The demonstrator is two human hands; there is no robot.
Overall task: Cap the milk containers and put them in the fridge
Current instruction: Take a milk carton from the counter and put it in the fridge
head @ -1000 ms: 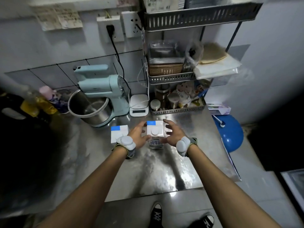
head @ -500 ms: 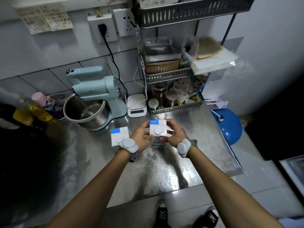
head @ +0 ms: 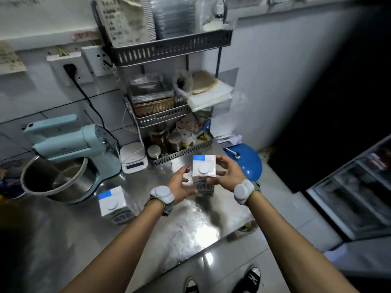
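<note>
Carton (head: 204, 169) capped, I've swung toward the fridge (head: 349, 197), right hand (head: 229, 176) gripping it, left hand (head: 179, 183) easing off open-fingered, so it's ready to store; the second carton (head: 112, 205) waits.

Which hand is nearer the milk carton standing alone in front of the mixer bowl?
Left. The left hand is just right of that carton, with bare counter between them; the right hand is farther right, gripping the other carton.

Blue print on the milk cartons
The right milk carton (head: 204, 169) bore "纯牛奶" in blue on its front. The left milk carton (head: 112, 203) showed similar print, too blurred to read, like the paper notes (head: 124, 20) in the rack (head: 169, 50).
</note>
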